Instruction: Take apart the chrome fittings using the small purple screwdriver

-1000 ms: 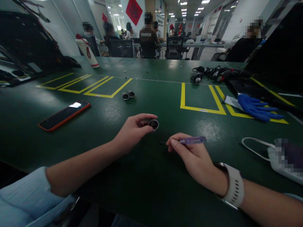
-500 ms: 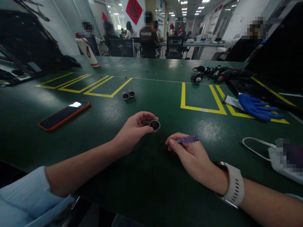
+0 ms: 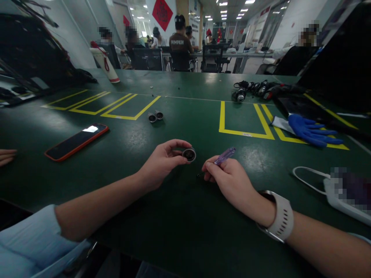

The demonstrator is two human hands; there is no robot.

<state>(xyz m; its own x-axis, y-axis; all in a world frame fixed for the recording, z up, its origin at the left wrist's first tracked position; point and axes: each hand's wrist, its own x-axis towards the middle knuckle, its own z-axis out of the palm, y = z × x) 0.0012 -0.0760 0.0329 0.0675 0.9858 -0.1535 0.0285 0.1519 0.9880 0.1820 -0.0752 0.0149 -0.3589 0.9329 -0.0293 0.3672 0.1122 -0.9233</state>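
Observation:
My left hand (image 3: 165, 162) grips a small round metal part (image 3: 189, 155) between thumb and fingers, its dark open end turned toward me. To its right, my right hand (image 3: 227, 177) is closed round a screwdriver with a clear purple handle (image 3: 225, 155) that slants up to the right. The fingers hide most of its shaft. A tiny dark piece (image 3: 198, 175) shows on the table just left of my right fingertips; I cannot tell whether the tool touches it. Beyond my left hand lie two similar metal parts (image 3: 155, 116), side by side.
A phone in an orange case (image 3: 77, 142) lies at left, near another person's fingers (image 3: 7, 156). At right are a blue glove (image 3: 311, 130), a white device with a strap loop (image 3: 344, 200), and black cabled parts (image 3: 240, 95). Yellow tape outlines (image 3: 246, 134) mark the green table.
The screwdriver handle has tilted more upright in my right hand. Another person's fingers have come into view at the left edge. My left hand still holds the metal part in about the same place.

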